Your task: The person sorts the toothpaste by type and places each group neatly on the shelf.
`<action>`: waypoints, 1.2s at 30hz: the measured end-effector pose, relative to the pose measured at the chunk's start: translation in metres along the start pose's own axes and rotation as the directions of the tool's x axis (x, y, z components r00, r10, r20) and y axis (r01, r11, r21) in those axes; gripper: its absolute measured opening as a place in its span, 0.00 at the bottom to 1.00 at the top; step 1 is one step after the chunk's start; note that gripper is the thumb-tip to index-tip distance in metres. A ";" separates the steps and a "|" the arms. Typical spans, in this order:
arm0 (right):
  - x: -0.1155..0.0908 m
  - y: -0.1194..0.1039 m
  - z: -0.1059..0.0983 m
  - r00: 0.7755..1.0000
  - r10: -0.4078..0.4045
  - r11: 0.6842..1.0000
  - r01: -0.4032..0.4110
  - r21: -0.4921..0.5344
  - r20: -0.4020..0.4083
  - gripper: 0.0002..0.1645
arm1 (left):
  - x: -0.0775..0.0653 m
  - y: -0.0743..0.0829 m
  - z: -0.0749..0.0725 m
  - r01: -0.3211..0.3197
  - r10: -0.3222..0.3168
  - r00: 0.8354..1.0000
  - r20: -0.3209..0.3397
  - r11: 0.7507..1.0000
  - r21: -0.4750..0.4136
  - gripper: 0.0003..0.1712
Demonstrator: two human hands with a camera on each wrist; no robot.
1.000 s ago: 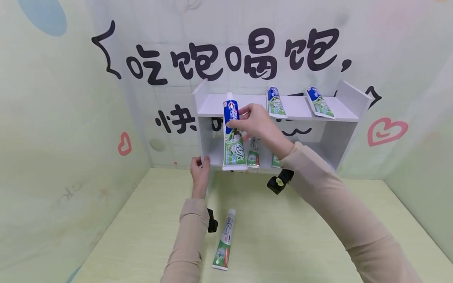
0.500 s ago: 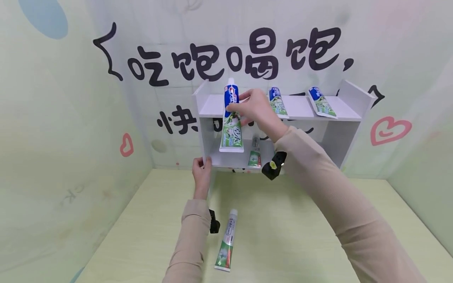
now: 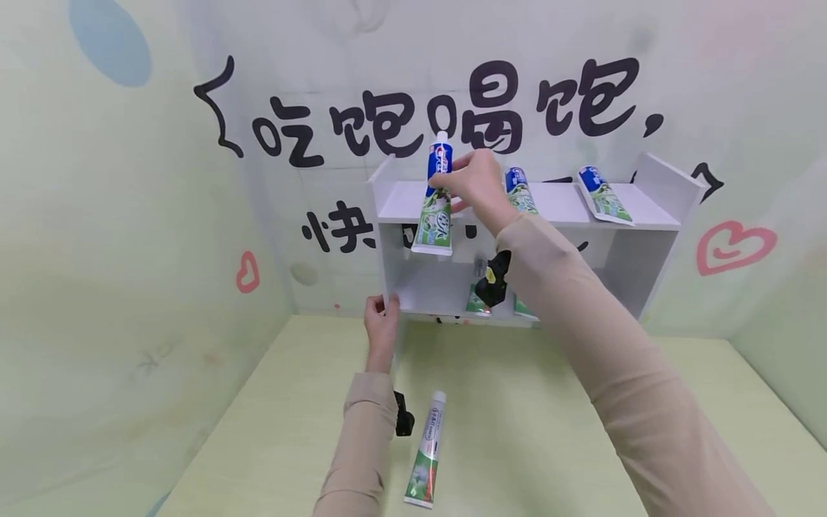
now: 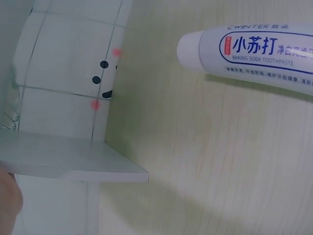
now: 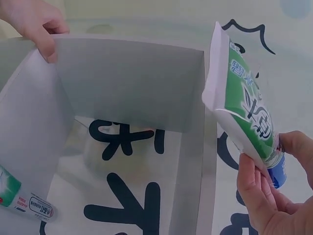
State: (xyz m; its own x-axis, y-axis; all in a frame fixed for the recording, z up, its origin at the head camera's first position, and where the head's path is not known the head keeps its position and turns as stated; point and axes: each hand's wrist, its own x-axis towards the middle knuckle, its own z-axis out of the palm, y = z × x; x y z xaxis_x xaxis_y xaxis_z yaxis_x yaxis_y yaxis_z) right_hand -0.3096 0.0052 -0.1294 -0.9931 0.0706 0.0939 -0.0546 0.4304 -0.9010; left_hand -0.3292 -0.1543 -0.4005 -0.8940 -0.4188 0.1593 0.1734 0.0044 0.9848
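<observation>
My right hand (image 3: 481, 183) pinches a blue and green toothpaste tube (image 3: 434, 208) by its middle. White cap uppermost, the tube hangs in front of the top board's left end; in the right wrist view its crimped end (image 5: 217, 73) stands beside the board edge. With thumb and fingers, my left hand (image 3: 381, 327) grips the left side of the white shelf (image 3: 429, 283) at the lower board. Below, a white and green baking soda toothpaste tube (image 3: 426, 452) lies on the table, its capped end large in the left wrist view.
On the top board lie two more blue and green tubes (image 3: 604, 195), (image 3: 520, 189). The lower board bears green-ended tubes (image 3: 522, 307), partly hidden by my right forearm and wrist camera (image 3: 494, 280). Walls with black lettering stand behind and beside the pale table (image 3: 549, 431).
My right hand has raised the blue and green tube from in front of the lower compartment to the top board's level. The left hand keeps its grip; the head view has shifted slightly.
</observation>
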 end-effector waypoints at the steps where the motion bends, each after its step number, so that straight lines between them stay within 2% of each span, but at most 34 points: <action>1: 0.002 0.000 0.000 1.000 0.005 1.000 -0.005 -0.002 -0.002 0.32 | -0.001 0.000 0.000 0.000 0.000 1.000 0.000 1.000 0.003 0.15; 11: 0.022 -0.006 0.005 0.999 0.034 0.999 -0.034 -0.021 -0.003 0.28 | 0.001 0.002 -0.002 -0.020 0.020 1.000 0.003 1.000 0.015 0.16; 15: 0.027 -0.008 0.012 0.999 0.038 0.997 -0.038 -0.066 -0.004 0.26 | 0.000 0.003 -0.004 -0.019 0.020 1.000 -0.004 1.000 0.015 0.16; 20: 0.031 -0.008 0.019 0.998 0.049 0.990 -0.053 -0.127 -0.037 0.36 | -0.003 0.001 -0.002 -0.008 0.008 1.000 -0.008 1.000 0.008 0.15; 22: 0.033 -0.007 0.021 0.998 0.036 0.987 -0.044 -0.153 -0.054 0.37 | -0.003 0.000 -0.002 -0.003 0.003 1.000 -0.008 1.000 0.006 0.15; 26: 0.035 -0.005 0.023 0.997 0.003 0.980 -0.020 -0.199 -0.083 0.29 | -0.003 -0.001 -0.003 -0.015 0.015 1.000 -0.010 1.000 0.012 0.15; 29: 0.036 -0.001 0.023 0.996 -0.007 0.976 -0.013 -0.217 -0.089 0.27 | -0.006 -0.002 -0.001 -0.026 0.026 1.000 -0.009 1.000 0.005 0.14; 33: 0.034 0.002 0.022 0.998 -0.025 0.968 0.008 -0.251 -0.066 0.26 | -0.006 -0.003 0.001 -0.034 0.034 0.999 -0.023 0.999 0.000 0.13; 36: 0.032 -0.001 0.021 0.996 -0.070 0.954 0.053 -0.295 -0.049 0.26 | -0.004 -0.002 0.001 -0.037 0.037 0.999 -0.025 0.999 0.001 0.14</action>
State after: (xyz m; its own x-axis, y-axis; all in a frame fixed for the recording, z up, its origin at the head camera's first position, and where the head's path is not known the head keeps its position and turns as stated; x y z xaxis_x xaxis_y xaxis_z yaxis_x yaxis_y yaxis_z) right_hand -0.3440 -0.0113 -0.1346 -0.9806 0.0839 0.1773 -0.0738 0.6796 -0.7299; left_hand -0.3267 -0.1521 -0.4031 -0.8764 -0.4409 0.1940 0.2061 0.0207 0.9783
